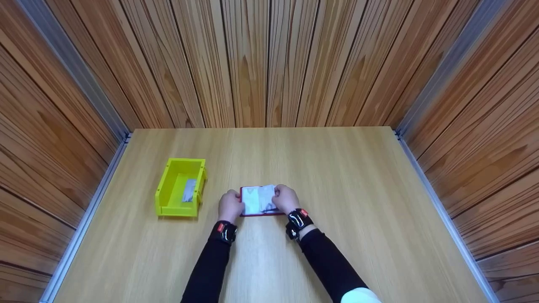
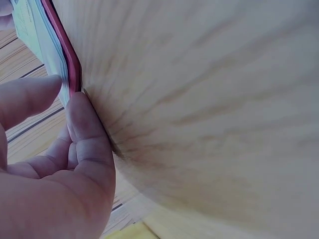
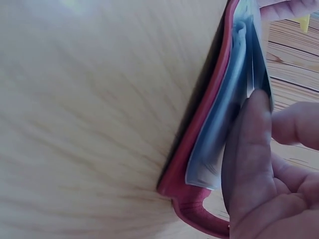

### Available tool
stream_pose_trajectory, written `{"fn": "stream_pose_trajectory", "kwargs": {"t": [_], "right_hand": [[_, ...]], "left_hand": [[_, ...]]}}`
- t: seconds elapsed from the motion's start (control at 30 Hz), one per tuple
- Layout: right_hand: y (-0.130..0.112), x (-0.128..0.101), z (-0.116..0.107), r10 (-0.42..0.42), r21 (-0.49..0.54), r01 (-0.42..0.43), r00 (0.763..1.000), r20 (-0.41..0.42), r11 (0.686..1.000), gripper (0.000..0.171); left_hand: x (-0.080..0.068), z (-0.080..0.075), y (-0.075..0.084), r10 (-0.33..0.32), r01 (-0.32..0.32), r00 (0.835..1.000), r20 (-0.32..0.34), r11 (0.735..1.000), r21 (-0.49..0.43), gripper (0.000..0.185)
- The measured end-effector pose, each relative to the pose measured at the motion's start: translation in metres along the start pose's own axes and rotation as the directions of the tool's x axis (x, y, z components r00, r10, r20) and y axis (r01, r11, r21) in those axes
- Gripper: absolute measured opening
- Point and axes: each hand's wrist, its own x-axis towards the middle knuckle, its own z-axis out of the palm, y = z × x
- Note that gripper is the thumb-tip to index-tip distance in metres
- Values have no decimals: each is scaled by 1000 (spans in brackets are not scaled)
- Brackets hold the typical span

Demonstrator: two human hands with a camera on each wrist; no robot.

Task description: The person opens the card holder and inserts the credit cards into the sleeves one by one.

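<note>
Left hand (image 1: 230, 206) grips the left short edge of a red holder (image 1: 261, 214) lying flat on the table (image 1: 337, 176) — in the left wrist view the thumb (image 2: 87, 134) presses against the red rim (image 2: 64, 50), other fingers curled behind. Right hand (image 1: 285, 198) pinches the opposite edge; in the right wrist view its thumb (image 3: 249, 149) sits on a clear plastic sleeve (image 3: 224, 124) peeled a little off the red backing (image 3: 199, 144).

Key relation: the holder lies directly between the two hands, long axis running hand to hand, both touching it, neither nearer. A white printed sheet (image 1: 259, 198) shows on top, between the fingers.

Outward from the left hand, well apart on its far side, a yellow bin (image 1: 164, 202) with a small grey packet (image 1: 189, 190) inside. Wood-panel walls (image 1: 269, 63) beyond the table.

Hard to tell — what is printed on the sheet, how many sleeves are stacked, and whether the right fingers are inside a pocket or just on top. Both wrist views are blurred and crop most of the holder; the fingertips are hidden under it in the head view.
</note>
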Motion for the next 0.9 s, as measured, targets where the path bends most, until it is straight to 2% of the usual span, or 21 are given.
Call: {"fn": "stream_pose_trajectory", "kwargs": {"t": [0.4,0.67,0.7,0.73,0.9], "right_hand": [[-3,0,-2,-34,-2,34,999,-9,999,9],[-3,1,2,-27,-5,27,1000,-14,1000,20],[-3,1,2,-25,-1,25,1000,-16,1000,19],[-3,1,2,-27,0,27,999,-21,1000,18],[-3,1,3,-48,-7,48,998,-38,999,14]], "left_hand": [[1,0,0,11,-11,1000,-3,1000,25,22],[2,-1,-1,6,-6,1000,9,1000,-1,23],[3,0,-2,4,-4,1000,10,1000,-7,23],[7,5,-9,27,-27,1000,-7,1000,-14,23],[9,8,-12,34,-34,999,-20,999,-20,22]]}}
